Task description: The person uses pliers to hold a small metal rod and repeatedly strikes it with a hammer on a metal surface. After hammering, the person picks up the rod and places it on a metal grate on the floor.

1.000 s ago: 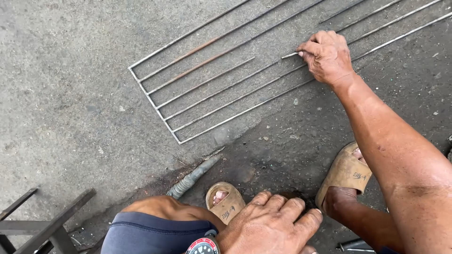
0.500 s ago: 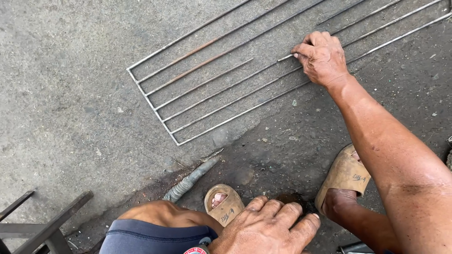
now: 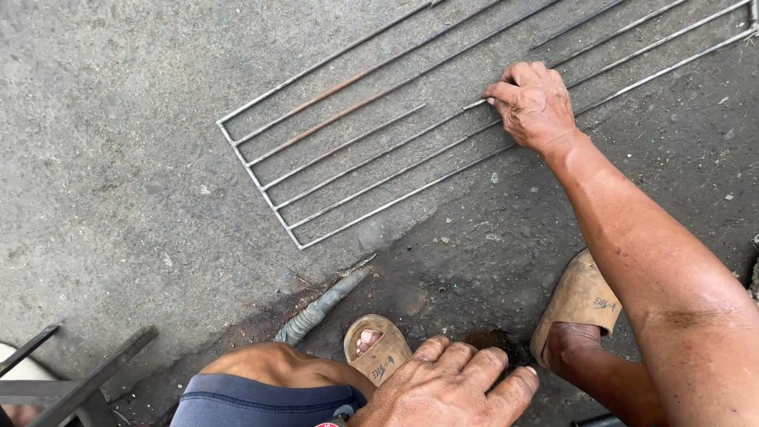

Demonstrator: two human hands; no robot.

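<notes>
A frame of thin metal rods [image 3: 332,150] lies flat on the concrete, its bars running from lower left to upper right. My right hand [image 3: 534,107] rests on the rods near the frame's right part, fingers curled over one bar and pinching it. My left hand [image 3: 451,391] lies flat on my left knee at the bottom of the view, fingers spread and holding nothing. My feet in tan sandals [image 3: 375,348] stand on the dark, stained ground just below the frame.
A short grey wrapped pipe stub [image 3: 316,310] lies on the ground near the frame's lower corner. Dark metal bars of another structure [image 3: 71,375] show at the bottom left. The second sandal [image 3: 581,300] is under my right forearm.
My right hand has slid slightly left and down along the rods. My left hand has shifted a little on the knee. The frame lies as before.
</notes>
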